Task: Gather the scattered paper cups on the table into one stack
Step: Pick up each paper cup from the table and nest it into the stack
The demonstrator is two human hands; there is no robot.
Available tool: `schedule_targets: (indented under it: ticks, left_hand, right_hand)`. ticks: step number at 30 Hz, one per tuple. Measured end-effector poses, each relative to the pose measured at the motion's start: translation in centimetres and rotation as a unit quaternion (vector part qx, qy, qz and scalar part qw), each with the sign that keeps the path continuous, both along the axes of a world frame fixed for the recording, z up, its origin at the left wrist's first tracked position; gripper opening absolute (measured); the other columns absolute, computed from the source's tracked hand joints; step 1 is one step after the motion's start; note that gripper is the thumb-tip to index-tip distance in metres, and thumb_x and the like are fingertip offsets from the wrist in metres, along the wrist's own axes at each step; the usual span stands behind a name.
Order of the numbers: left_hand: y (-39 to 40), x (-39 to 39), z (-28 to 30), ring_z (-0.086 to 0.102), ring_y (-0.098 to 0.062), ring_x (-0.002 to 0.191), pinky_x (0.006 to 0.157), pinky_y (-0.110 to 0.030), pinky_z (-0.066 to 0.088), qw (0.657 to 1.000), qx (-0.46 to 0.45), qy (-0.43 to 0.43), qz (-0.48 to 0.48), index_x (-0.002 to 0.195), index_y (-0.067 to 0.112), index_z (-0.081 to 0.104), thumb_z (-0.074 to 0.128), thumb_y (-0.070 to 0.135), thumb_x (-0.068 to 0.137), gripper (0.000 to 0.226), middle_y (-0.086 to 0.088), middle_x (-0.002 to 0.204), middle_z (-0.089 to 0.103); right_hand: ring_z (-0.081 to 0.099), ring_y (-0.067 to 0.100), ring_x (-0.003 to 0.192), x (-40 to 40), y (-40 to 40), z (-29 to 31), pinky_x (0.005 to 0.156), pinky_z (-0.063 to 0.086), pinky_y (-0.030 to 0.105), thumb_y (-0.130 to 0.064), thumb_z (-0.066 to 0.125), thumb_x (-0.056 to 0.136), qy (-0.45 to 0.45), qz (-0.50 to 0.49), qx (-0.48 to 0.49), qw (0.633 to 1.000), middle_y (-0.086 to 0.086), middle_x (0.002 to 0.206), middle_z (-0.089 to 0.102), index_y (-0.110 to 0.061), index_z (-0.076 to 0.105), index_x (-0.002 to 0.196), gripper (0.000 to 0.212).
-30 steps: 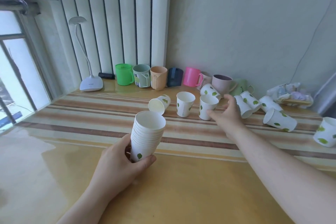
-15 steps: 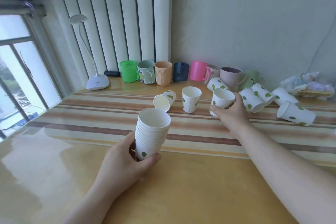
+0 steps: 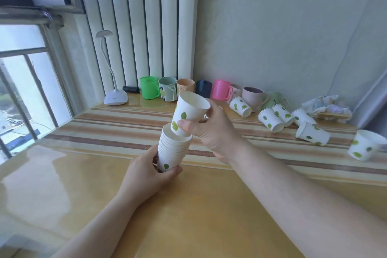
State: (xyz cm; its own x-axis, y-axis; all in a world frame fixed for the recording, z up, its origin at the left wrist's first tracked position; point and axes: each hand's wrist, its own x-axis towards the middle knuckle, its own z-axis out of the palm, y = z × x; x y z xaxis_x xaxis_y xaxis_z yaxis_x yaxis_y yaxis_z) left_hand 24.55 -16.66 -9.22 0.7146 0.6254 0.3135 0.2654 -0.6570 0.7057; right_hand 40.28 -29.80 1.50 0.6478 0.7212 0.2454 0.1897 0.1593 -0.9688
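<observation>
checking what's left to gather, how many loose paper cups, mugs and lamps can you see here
loose paper cups on the table: 6 (more may hide behind the hands)
paper cup in the right hand: 1
stack in the left hand: 1
mugs along the wall: 8
lamp: 1
total: 17

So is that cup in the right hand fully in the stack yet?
Not yet. The cup is tilted, only its base inside the stack; most still shows.
</observation>
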Motion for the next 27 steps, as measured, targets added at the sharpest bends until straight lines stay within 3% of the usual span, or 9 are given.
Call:
schedule_targets:
  ticks: [6,10,13,16,18,20,23,25,27]
  left_hand:
    - [-0.6,0.4,0.0,0.067,0.009,0.088,0.062,-0.016,0.043,1.0,0.009,-0.006,-0.004,0.1,0.044,0.063,0.083,0.063,0.069,0.041,0.04,0.097,0.069]
    - [0.1,0.1,-0.2,0.066,0.011,0.087,0.061,-0.014,0.042,1.0,-0.001,-0.013,0.001,0.094,0.045,0.062,0.083,0.064,0.069,0.038,0.039,0.094,0.07]
    - [0.0,0.0,0.1,0.066,0.01,0.088,0.06,-0.014,0.042,1.0,-0.002,-0.018,0.004,0.093,0.044,0.062,0.083,0.065,0.068,0.039,0.038,0.094,0.07]
    - [0.3,0.4,-0.2,0.067,0.007,0.088,0.061,-0.015,0.043,1.0,-0.017,-0.026,0.003,0.093,0.042,0.064,0.083,0.065,0.068,0.04,0.033,0.093,0.071]
    - [0.5,0.4,-0.3,0.067,0.008,0.087,0.06,-0.012,0.043,0.999,-0.027,-0.033,-0.003,0.095,0.046,0.064,0.084,0.065,0.068,0.039,0.033,0.092,0.073]
    - [0.5,0.4,-0.3,0.068,0.008,0.088,0.06,-0.009,0.046,0.999,-0.032,-0.041,-0.009,0.096,0.051,0.062,0.084,0.065,0.067,0.039,0.033,0.092,0.073]
    - [0.7,0.5,-0.4,0.069,0.005,0.087,0.062,-0.007,0.045,0.998,-0.032,-0.048,-0.013,0.096,0.051,0.063,0.084,0.065,0.067,0.038,0.03,0.091,0.074]
    - [0.9,0.7,-0.6,0.07,0.002,0.085,0.061,-0.007,0.047,0.998,-0.035,-0.053,-0.016,0.094,0.051,0.063,0.085,0.063,0.067,0.037,0.027,0.088,0.075]
    - [1.0,0.8,-0.7,0.071,0.0,0.083,0.057,-0.006,0.048,0.998,-0.035,-0.057,-0.019,0.094,0.051,0.064,0.086,0.061,0.067,0.036,0.025,0.086,0.075]
  right_hand:
    - [0.068,0.032,0.123,-1.0,-0.1,-2.0,0.095,0.061,0.064,-0.019,0.096,0.071,0.0,0.021,-0.067,0.998,0.006,0.131,0.068,-0.032,0.066,0.131,0.068]
    - [0.058,0.019,0.122,0.0,-1.4,-2.8,0.101,0.06,0.04,-0.041,0.099,0.064,-0.048,0.019,-0.107,0.993,0.001,0.134,0.059,-0.037,0.059,0.145,0.091]
    - [0.059,0.013,0.113,2.0,-3.6,-3.5,0.089,0.058,0.025,-0.056,0.094,0.055,-0.066,0.037,-0.135,0.988,-0.005,0.132,0.059,-0.056,0.063,0.13,0.081]
    - [0.064,0.023,0.116,5.9,-3.6,-5.1,0.089,0.058,0.029,-0.051,0.092,0.064,-0.034,-0.029,-0.146,0.988,-0.002,0.128,0.062,-0.049,0.065,0.128,0.069]
    - [0.065,0.019,0.115,8.9,-2.5,-6.3,0.079,0.053,0.027,-0.041,0.09,0.077,-0.05,-0.12,-0.17,0.977,-0.001,0.128,0.063,-0.046,0.062,0.13,0.06]
    - [0.063,0.015,0.115,11.7,-0.9,-7.5,0.081,0.051,0.031,-0.041,0.089,0.081,-0.07,-0.187,-0.201,0.959,0.0,0.133,0.061,-0.042,0.053,0.147,0.076]
    - [0.054,0.025,0.137,15.1,2.2,-8.8,0.101,0.05,0.043,-0.049,0.091,0.073,-0.075,-0.241,-0.239,0.938,0.003,0.154,0.052,-0.031,0.033,0.164,0.11]
    - [0.053,0.023,0.136,16.1,4.4,-9.3,0.098,0.05,0.043,-0.048,0.094,0.07,-0.043,-0.247,-0.231,0.94,0.001,0.157,0.05,-0.028,0.031,0.164,0.116]
    - [0.058,0.02,0.124,16.7,6.2,-10.0,0.099,0.055,0.046,-0.044,0.096,0.068,-0.017,-0.242,-0.196,0.95,-0.005,0.144,0.059,-0.029,0.041,0.155,0.105]
